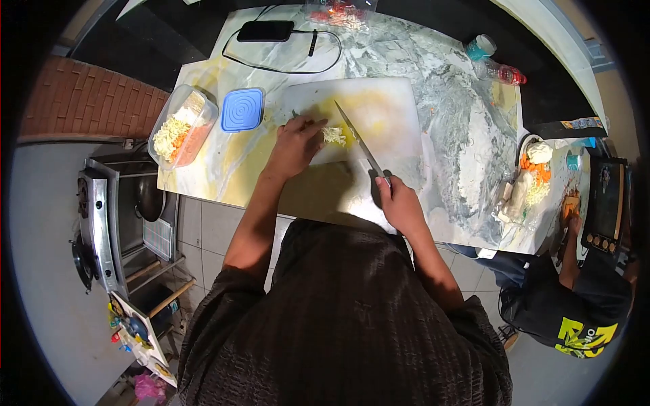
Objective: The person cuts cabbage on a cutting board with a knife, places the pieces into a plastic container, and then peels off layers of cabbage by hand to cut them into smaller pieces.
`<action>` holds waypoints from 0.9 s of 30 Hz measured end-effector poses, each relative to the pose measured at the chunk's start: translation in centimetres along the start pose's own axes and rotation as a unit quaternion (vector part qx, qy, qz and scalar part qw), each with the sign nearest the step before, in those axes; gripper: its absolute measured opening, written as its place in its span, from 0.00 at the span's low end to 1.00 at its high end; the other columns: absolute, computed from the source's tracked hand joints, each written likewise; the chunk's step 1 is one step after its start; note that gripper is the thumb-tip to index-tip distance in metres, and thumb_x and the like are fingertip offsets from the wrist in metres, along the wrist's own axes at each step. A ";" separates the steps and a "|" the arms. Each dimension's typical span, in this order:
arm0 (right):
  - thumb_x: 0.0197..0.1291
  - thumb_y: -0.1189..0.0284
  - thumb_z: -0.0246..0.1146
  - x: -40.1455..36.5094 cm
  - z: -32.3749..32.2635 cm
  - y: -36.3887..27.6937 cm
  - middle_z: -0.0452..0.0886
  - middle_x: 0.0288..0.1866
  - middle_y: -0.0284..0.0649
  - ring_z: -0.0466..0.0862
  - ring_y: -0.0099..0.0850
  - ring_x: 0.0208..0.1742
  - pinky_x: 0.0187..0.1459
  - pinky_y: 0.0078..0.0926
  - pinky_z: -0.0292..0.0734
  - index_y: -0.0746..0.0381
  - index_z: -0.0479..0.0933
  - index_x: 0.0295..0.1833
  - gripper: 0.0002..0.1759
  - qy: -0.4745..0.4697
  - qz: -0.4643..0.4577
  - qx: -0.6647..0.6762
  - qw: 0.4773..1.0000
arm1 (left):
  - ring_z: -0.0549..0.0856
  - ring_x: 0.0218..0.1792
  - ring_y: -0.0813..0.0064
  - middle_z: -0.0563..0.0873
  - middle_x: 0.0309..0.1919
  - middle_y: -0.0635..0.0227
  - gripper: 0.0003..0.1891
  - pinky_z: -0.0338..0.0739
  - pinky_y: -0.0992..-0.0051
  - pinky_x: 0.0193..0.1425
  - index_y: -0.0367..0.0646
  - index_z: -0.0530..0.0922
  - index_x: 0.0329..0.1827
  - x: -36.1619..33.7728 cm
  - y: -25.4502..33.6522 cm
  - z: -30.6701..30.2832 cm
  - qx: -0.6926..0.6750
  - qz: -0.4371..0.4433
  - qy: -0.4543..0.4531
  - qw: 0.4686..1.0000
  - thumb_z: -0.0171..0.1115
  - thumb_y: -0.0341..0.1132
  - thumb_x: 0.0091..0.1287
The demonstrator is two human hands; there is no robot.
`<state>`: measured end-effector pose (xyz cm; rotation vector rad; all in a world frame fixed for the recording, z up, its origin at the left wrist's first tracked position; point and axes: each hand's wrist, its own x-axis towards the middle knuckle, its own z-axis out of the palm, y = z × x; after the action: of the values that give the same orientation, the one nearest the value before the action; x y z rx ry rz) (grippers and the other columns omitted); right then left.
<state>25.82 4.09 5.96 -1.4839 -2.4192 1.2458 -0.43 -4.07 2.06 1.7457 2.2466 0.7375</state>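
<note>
My right hand [399, 203] is wrapped round the handle of a long knife [362, 145], whose blade points up and left across the white cutting board [393, 101]. Left of the blade lies a small pile of pale shredded vegetable [334, 135]. My left hand [298, 143] is over the board's left part, its fingers bent beside the pile; whether anything is under them is hidden. A clear container [204, 132] holding pale and orange chopped food stands at the left, next to a blue lid [242, 109].
A black device [265, 31] with a looped cable lies at the back. Bottles [501, 72] stand back right. A plate of chopped food [536, 169] is at the right, near another person [575, 298]. A stove [98, 216] is at the left.
</note>
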 end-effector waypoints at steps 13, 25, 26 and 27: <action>0.73 0.56 0.54 -1.0 3.5 -2.4 0.80 0.27 0.63 0.81 0.64 0.34 0.37 0.56 0.75 0.69 0.76 0.39 0.24 0.041 0.002 -0.018 0.999 | 0.80 0.53 0.66 0.85 0.45 0.69 0.09 0.68 0.61 0.60 0.49 0.88 0.43 0.6 -0.6 2.9 -0.062 0.020 0.071 0.995 0.71 0.35 0.59; 0.74 0.57 0.51 -0.7 5.1 -3.3 0.82 0.30 0.63 0.83 0.62 0.35 0.39 0.57 0.78 0.67 0.74 0.43 0.22 0.018 0.032 -0.097 0.995 | 0.81 0.47 0.65 0.85 0.36 0.71 0.03 0.68 0.62 0.55 0.49 0.86 0.34 0.7 -0.5 3.4 -0.120 0.021 0.118 0.986 0.70 0.33 0.58; 0.74 0.57 0.50 -0.7 5.4 -3.2 0.82 0.30 0.63 0.84 0.62 0.35 0.39 0.57 0.79 0.67 0.74 0.44 0.21 0.019 0.036 -0.097 0.994 | 0.81 0.47 0.65 0.84 0.35 0.71 0.03 0.68 0.62 0.55 0.49 0.86 0.34 0.7 -0.4 3.3 -0.125 0.025 0.125 0.984 0.70 0.33 0.58; 0.74 0.57 0.50 -0.6 5.6 -3.2 0.82 0.30 0.63 0.84 0.62 0.35 0.39 0.57 0.79 0.67 0.74 0.44 0.21 0.019 0.039 -0.097 0.994 | 0.81 0.47 0.65 0.84 0.35 0.71 0.03 0.68 0.62 0.55 0.49 0.86 0.34 0.6 -0.5 3.3 -0.126 0.025 0.122 0.984 0.70 0.33 0.58</action>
<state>21.47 -0.45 4.42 -1.6488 -2.5428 1.0101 0.49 -2.75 -0.93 1.6732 2.1435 1.2483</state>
